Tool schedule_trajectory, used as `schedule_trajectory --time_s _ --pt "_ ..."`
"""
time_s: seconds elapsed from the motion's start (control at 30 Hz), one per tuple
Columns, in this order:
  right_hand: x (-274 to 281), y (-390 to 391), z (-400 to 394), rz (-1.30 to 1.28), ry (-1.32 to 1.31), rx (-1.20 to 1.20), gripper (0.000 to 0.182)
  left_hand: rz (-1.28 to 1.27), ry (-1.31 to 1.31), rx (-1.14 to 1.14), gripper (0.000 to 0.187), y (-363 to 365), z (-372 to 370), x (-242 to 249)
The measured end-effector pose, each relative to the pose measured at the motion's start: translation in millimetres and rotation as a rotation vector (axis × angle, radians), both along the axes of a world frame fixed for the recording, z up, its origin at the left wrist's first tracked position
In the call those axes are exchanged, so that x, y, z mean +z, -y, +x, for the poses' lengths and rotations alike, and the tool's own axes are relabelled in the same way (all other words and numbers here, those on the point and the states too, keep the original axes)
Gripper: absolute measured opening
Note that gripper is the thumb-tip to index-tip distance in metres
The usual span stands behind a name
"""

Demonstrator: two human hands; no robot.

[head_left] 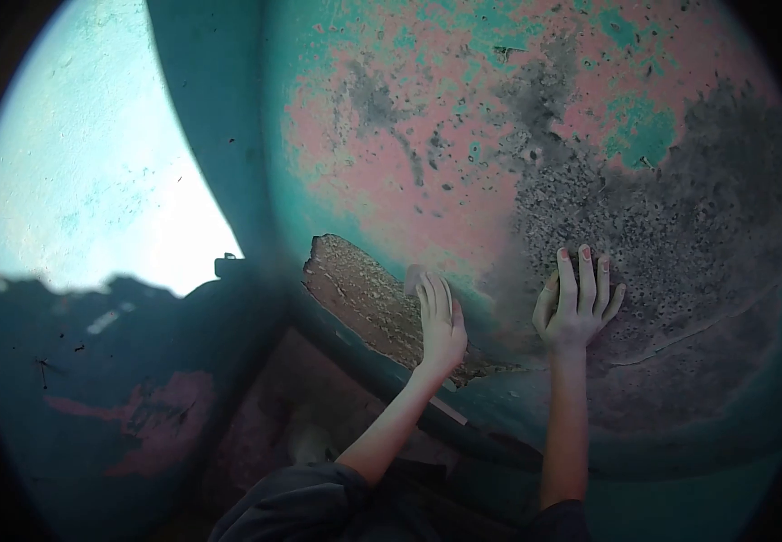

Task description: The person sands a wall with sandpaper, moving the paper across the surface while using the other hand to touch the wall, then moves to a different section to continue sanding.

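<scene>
A large curved panel (445,181) fills most of the view, its turquoise paint worn through to pink and dark grey patches. My left hand (441,325) presses on its lower part, fingers together over a small flat greyish-pink piece (413,277) that looks like sandpaper; most of it is hidden under the fingers. Just left of that hand runs a rough brown patch (364,294) with a ragged edge. Flat on the pitted grey area (644,271) lies my right hand (581,303), fingers spread and holding nothing. Pale dust covers both hands.
At the left stands another turquoise surface (93,352), brightly sunlit above and shaded below, with a pink patch (174,420). A small dark fitting (228,265) sticks out near the sunlit edge. Below the panel is a dim reddish-brown floor area (296,384).
</scene>
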State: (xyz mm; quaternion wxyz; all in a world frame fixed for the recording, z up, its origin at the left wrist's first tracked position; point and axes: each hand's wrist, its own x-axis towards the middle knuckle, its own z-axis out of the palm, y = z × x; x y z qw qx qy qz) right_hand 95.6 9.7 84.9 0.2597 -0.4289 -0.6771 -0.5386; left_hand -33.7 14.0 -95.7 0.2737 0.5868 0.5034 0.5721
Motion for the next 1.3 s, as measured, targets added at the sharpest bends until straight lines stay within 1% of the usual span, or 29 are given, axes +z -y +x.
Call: schedule_trajectory --time_s 0.07,0.17,0.2,0.23,0.27,0.37,0.43,0.47,0.53,0.57,0.63,0.7,0.73,0.77,0.83,0.87,0.93,0.97,1.0,1.03,1.07,1.13,1.17,1.23,1.27,1.3 --pt "-1 -1 -1 0.013 -0.005 -0.005 0.040 -0.047 0.230 0.123 0.065 -37 -36 3" --pt "0 -1 -3 0.028 -0.002 -0.002 0.039 -0.084 0.238 0.142 0.067 -34 -24 6" --pt "0 -2 -3 0.026 -0.003 0.001 0.039 -0.087 0.305 0.041 0.067 -14 -6 3" --pt "0 -3 -2 0.031 0.006 -0.001 0.039 -0.008 0.231 -0.007 0.066 5 18 -7" --pt "1 -2 -2 0.035 0.017 -0.004 0.038 -0.019 0.175 -0.118 0.066 27 31 -8" --pt "1 0 -3 0.022 0.020 0.002 0.037 0.021 0.123 -0.150 0.066 32 36 -17" --pt "1 0 -2 0.021 0.021 -0.004 0.037 -0.013 0.227 -0.059 0.066 10 13 -15" --pt "1 -1 -2 0.026 0.020 -0.005 0.037 -0.066 0.280 -0.003 0.066 -3 -7 -2" --pt "-1 0 0 0.024 0.016 -0.019 0.037 -0.105 0.256 0.106 0.067 -29 -21 1" --pt "-1 0 0 0.029 0.015 -0.016 0.037 -0.112 0.254 0.100 0.067 -20 -14 -1" --pt "-1 -4 -2 0.038 0.011 -0.012 0.037 -0.067 0.227 -0.011 0.066 6 19 -7" --pt "0 -3 0 0.036 0.020 0.000 0.038 0.017 0.053 -0.086 0.065 42 60 -17" --pt "0 -2 1 0.041 0.025 -0.004 0.038 0.071 -0.023 -0.128 0.064 52 67 -14" --pt "-1 0 1 0.011 0.021 -0.002 0.039 0.075 -0.018 -0.132 0.064 53 68 -14" --pt "3 8 5 -0.073 0.026 0.001 0.042 -0.022 0.111 -0.164 0.065 49 54 -6" --pt "6 15 9 -0.066 0.025 -0.004 0.042 -0.015 0.109 -0.170 0.065 39 40 -4" --pt "10 31 25 -0.151 0.004 -0.007 0.043 -0.015 0.303 0.010 0.066 6 8 4" --pt "7 34 40 -0.094 0.029 -0.063 0.043 -0.017 0.299 0.001 0.066 -6 2 11" --pt "2 35 44 -0.096 0.025 -0.069 0.043 -0.036 0.312 0.059 0.067 -17 -2 16" --pt "-3 33 46 -0.038 0.017 -0.039 0.041 -0.052 0.323 0.122 0.067 -21 -6 20" --pt "-6 29 46 0.026 0.006 -0.007 0.040 -0.047 0.314 0.124 0.067 -10 5 27" --pt "-7 26 38 0.068 -0.015 -0.001 0.039 0.023 0.224 -0.064 0.067 25 53 29" --pt "-8 27 38 0.051 -0.026 0.012 0.038 0.024 0.223 -0.059 0.067 35 60 24" --pt "-9 29 42 0.043 -0.037 0.020 0.037 0.061 0.076 -0.144 0.068 45 69 23" --pt "-10 30 45 0.032 -0.020 0.038 0.037 0.067 0.079 -0.148 0.068 41 68 19" --pt "-10 30 48 0.022 -0.001 0.055 0.036 0.038 0.160 -0.124 0.069 33 54 21"
